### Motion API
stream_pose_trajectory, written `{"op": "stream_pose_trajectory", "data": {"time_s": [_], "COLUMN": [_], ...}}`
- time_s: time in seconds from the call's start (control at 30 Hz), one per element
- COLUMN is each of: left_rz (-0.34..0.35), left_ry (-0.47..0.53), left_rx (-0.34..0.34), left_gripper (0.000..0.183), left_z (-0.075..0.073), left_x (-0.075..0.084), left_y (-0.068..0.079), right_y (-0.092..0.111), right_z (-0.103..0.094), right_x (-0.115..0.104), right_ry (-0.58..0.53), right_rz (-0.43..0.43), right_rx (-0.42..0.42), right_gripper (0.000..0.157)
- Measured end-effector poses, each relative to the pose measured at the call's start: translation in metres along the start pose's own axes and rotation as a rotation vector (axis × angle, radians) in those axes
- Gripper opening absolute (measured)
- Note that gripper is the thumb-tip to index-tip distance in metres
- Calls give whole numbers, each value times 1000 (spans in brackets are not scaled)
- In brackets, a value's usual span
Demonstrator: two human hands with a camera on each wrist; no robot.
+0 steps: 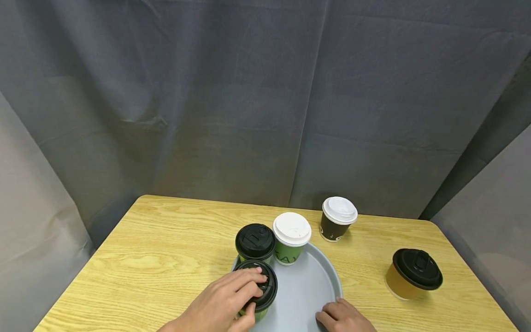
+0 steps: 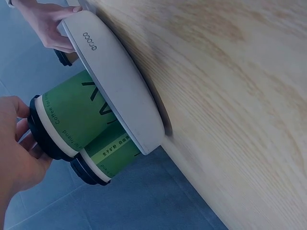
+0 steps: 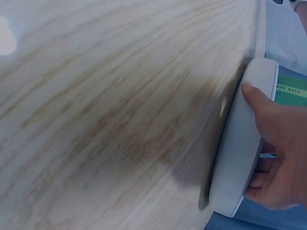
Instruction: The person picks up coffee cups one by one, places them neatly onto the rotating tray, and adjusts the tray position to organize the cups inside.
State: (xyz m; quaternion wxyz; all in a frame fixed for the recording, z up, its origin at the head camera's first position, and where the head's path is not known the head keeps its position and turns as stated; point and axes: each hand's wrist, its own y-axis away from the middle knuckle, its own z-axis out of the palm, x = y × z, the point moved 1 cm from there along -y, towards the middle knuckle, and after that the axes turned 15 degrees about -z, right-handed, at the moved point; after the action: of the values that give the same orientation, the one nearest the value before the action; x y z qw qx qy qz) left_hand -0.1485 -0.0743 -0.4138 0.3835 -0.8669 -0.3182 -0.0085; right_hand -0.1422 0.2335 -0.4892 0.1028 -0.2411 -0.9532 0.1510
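My left hand (image 1: 226,299) grips the black lid of a green paper coffee cup (image 2: 72,112) on the near left of a round grey tray (image 1: 300,293). Its thumb is at the lid's side, fingers over the top. Just behind stands a second green cup with a black lid (image 1: 255,240); beside that one is a green cup with a white lid (image 1: 292,230), near the tray's far edge. My right hand (image 1: 342,317) holds the tray's right rim. In the right wrist view, the thumb (image 3: 255,98) presses the outer wall while the fingers fold over the inside.
Off the tray, a dark cup with a white lid (image 1: 337,220) stands at the back of the wooden table (image 1: 174,249). A tan, wider cup with a black lid (image 1: 412,274) is on the right. Grey curtains (image 1: 232,101) hang behind and at both sides.
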Motion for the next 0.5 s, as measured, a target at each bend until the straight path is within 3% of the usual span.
{"op": "stream_pose_trajectory", "data": {"time_s": [0.5], "left_rz": [-9], "left_ry": [33], "left_rx": [-9], "left_gripper": [22], "left_z": [-1], "left_x": [-4], "left_y": [0], "right_y": [-1], "right_z": [2], "right_x": [-11], "right_ry": [17], "right_rz": [67], "right_rx": [10], "right_gripper": [46]}}
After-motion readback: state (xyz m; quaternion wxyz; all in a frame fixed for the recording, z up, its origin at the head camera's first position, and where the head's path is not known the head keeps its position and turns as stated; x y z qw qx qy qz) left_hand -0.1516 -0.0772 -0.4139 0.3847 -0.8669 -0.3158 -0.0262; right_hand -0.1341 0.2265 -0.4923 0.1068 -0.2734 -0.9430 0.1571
